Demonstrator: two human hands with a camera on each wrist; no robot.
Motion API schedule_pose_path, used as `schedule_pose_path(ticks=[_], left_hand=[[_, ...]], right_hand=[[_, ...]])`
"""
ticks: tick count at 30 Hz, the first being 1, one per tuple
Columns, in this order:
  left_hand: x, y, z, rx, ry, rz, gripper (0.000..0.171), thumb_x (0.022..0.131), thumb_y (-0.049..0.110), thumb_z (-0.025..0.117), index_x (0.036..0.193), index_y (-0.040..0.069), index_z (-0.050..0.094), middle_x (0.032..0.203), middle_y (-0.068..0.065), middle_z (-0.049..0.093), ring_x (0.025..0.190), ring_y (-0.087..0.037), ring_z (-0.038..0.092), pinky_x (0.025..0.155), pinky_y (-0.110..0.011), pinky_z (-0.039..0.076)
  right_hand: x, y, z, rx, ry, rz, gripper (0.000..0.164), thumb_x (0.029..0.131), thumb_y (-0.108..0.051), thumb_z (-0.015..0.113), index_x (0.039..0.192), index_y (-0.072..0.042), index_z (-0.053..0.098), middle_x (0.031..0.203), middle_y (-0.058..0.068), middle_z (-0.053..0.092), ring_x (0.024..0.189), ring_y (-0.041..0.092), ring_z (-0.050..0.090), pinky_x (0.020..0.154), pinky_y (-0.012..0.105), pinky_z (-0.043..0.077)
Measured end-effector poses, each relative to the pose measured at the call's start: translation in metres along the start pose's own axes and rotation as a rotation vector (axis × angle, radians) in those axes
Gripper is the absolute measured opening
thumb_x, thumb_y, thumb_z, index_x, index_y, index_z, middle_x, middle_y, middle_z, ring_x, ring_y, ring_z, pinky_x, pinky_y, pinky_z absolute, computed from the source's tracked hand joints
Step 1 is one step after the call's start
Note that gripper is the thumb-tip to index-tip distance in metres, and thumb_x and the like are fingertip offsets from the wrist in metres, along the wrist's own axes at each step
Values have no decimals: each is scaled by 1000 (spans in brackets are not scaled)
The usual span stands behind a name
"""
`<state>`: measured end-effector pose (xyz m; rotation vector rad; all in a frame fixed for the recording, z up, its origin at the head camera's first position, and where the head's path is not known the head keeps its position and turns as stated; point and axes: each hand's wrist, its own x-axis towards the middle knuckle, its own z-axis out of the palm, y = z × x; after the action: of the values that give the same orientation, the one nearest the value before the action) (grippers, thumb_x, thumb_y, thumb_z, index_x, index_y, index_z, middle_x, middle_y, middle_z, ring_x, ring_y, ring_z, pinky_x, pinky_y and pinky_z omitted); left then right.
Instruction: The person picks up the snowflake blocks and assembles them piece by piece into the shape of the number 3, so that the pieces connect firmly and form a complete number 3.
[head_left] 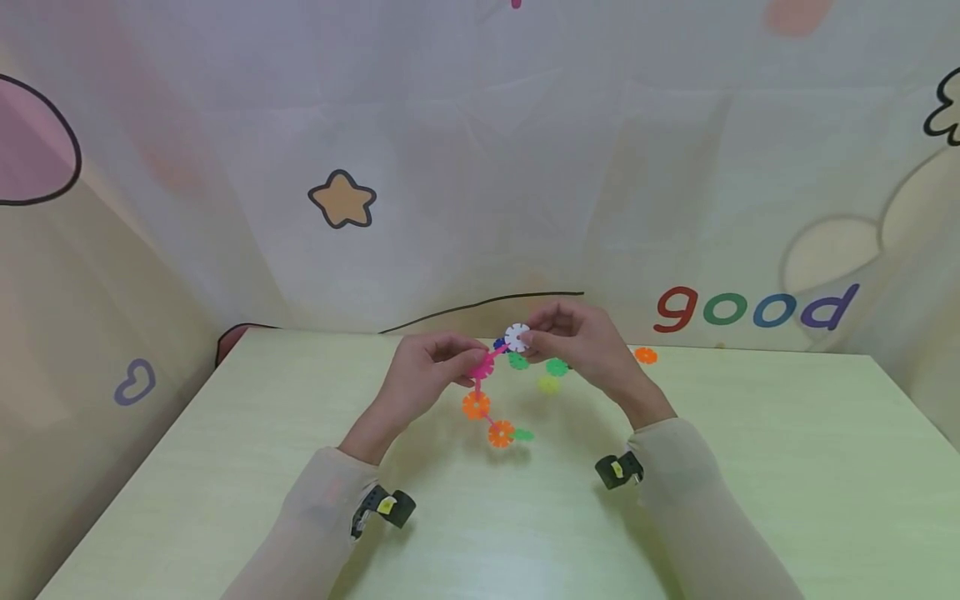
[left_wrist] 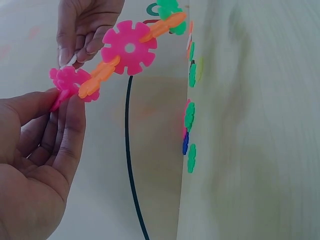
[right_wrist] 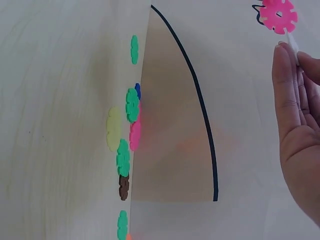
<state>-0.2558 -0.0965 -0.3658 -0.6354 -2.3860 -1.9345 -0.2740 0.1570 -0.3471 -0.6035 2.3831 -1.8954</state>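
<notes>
My left hand (head_left: 420, 379) pinches a pink slotted snowflake disc (left_wrist: 71, 82) between thumb and fingers. From it a chain of interlocked discs hangs down in the head view, with orange discs (head_left: 476, 406) and a green disc (head_left: 523, 435) at the low end. Another pink disc (left_wrist: 129, 47) of the chain faces the left wrist view. My right hand (head_left: 588, 346) pinches a white snowflake disc (head_left: 517, 337) at the chain's upper end. In the right wrist view the white disc's edge meets a pink disc (right_wrist: 278, 15); whether their slots are joined I cannot tell.
Loose discs lie toward the table's back edge: several green ones (right_wrist: 132, 105), a yellow one (right_wrist: 114, 128), a blue one (left_wrist: 185, 143), a brown one (right_wrist: 124, 187) and an orange one (head_left: 646, 356). Behind the pale table (head_left: 750, 467) hangs a printed cloth (head_left: 480, 192).
</notes>
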Motion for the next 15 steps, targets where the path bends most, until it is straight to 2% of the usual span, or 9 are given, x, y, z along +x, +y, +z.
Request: schedule_pose_path(ticks=[2,8,15], left_hand=[[0,1,0,-8,-1,-2,20,101,12,75,114,-3,78,98,-13,78,86,-26,77,81,-35,65],[-1,1,1,1,0,2,19,100,11,76,113,-2,78,97,-12,78,85,-26,76,81,-35,65],[0,1,5,92,53,2,16,99,12,77,111,2,80,94,-8,78,83,-25,76,81,-34,64]], right_hand=[[0,0,0,-8,5,0,24,98,-5,76,118,2,66,103,17,73,91,31,77,88,45,63],[0,1,2,39,-17,-7,24,98,-3,77,117,5,65,103,20,72,93,39,76,87,44,64],[1,1,5,71,-24,13,22,98,-3,76,114,5,65,103,20,74,92,36,77,87,41,64]])
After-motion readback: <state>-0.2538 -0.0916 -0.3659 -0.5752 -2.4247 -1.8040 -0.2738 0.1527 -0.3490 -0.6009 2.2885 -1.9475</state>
